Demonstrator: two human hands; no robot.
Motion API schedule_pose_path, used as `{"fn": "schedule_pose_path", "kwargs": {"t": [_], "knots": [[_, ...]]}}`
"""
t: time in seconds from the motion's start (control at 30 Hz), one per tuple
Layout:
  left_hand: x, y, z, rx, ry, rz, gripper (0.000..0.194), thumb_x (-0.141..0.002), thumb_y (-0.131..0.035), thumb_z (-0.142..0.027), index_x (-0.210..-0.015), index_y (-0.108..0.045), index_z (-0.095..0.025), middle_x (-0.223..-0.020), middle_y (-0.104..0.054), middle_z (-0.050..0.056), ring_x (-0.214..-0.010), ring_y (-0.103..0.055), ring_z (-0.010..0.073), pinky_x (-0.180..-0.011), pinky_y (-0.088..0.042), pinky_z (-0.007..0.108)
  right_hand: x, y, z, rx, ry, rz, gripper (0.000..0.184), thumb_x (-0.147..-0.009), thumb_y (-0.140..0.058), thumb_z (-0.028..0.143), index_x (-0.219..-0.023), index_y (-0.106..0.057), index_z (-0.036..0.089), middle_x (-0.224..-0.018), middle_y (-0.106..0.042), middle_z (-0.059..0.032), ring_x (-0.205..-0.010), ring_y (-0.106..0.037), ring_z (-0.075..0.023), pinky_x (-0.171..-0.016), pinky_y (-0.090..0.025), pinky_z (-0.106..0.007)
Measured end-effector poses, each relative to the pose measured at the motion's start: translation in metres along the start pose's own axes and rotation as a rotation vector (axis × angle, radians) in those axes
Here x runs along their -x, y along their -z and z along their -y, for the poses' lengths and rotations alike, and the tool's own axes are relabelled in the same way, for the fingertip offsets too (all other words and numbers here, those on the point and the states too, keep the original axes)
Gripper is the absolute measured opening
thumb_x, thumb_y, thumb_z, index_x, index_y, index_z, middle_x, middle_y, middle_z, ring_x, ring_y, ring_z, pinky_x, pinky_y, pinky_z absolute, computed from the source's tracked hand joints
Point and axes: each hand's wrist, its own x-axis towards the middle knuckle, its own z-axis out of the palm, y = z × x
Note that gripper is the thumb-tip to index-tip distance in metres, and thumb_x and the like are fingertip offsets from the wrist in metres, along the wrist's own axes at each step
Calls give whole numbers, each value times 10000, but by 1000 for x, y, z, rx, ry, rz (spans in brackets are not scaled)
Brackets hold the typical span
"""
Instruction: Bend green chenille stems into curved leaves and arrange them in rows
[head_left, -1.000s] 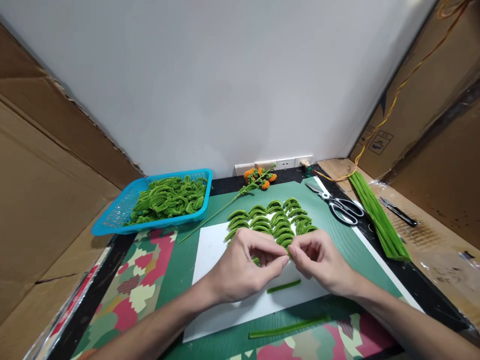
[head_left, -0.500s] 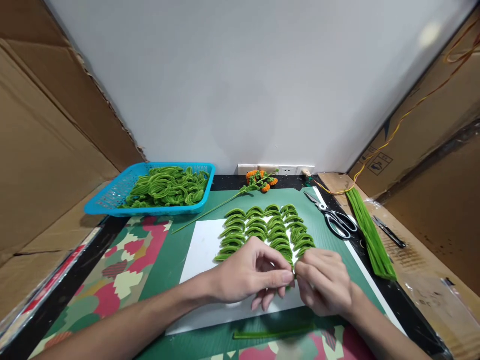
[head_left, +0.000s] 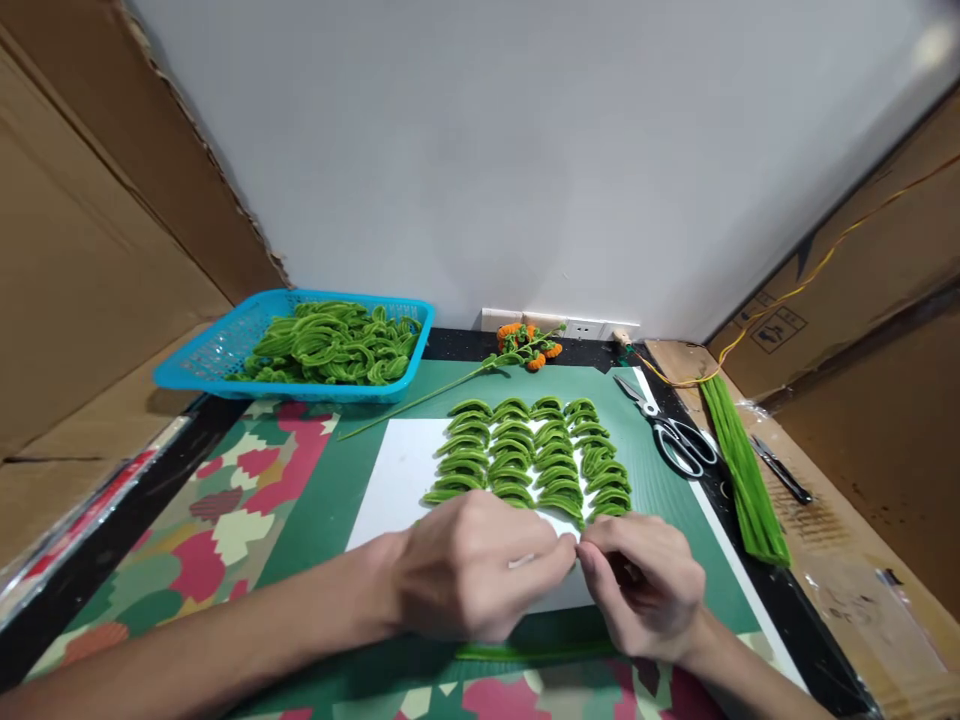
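My left hand (head_left: 480, 570) is closed in a pinch over the lower part of the white sheet (head_left: 382, 480). Its fingertips meet those of my right hand (head_left: 649, 580), which is pinching too. Between them is a short green pipe cleaner, almost wholly hidden by the fingers. Just beyond my hands, curved green pipe cleaner pieces (head_left: 512, 445) lie in several columns on the sheet. A straight green pipe cleaner (head_left: 525, 652) lies on the green mat (head_left: 315, 520), nearer to me than my hands.
A blue basket (head_left: 202, 375) of green pipe cleaner shapes stands back left. An orange flower stem (head_left: 450, 383) lies behind the sheet. To the right are scissors (head_left: 679, 445), a bundle of green pipe cleaners (head_left: 742, 480) and a utility knife (head_left: 781, 470). Cardboard (head_left: 112, 200) walls both sides.
My left hand has rolled over so its back faces up, and its fingers have closed in. My right hand has turned, showing its thumb. The view has shifted slightly.
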Motion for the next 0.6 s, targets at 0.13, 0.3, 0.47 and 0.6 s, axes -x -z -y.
{"fn": "schedule_pose_path", "kwargs": {"t": [0.13, 0.3, 0.47, 0.6], "knots": [[1, 0, 4, -163, -74, 26, 279, -965, -494, -6, -983, -757, -97, -617, -634, 36, -502, -558, 163, -428, -400, 309, -1, 5, -4, 13, 2, 8, 158, -974, -581, 90, -918, -594, 237, -626, -552, 26, -492, -458, -124, -491, -343, -287], [0, -14, 1, 331, 486, -83, 135, -944, -671, -107, -889, -794, -116, -661, -679, 26, -534, -561, 99, -494, -447, 199, -2, 11, -18, 136, 158, 22, 140, -1023, -558, 89, -965, -595, 211, -642, -571, 16, -509, -456, -127, -497, -323, -289], [-1, -24, -2, 917, 978, -38, 223, -937, -763, -337, -887, -766, -119, -642, -645, 3, -486, -549, 89, -428, -429, 172, -4, 13, -21, 127, 205, 12, 137, -1014, -547, 73, -965, -590, 193, -683, -595, -6, -532, -459, -129, -506, -313, -294], [0, -31, -7, 1166, 1086, -80, 319, -936, -778, -445, -900, -693, -140, -569, -592, -28, -396, -525, 93, -337, -360, 163, -5, 14, -15, -45, 91, -13, 110, -980, -568, 92, -979, -602, 197, -687, -557, 2, -557, -484, -140, -517, -345, -288]]}}
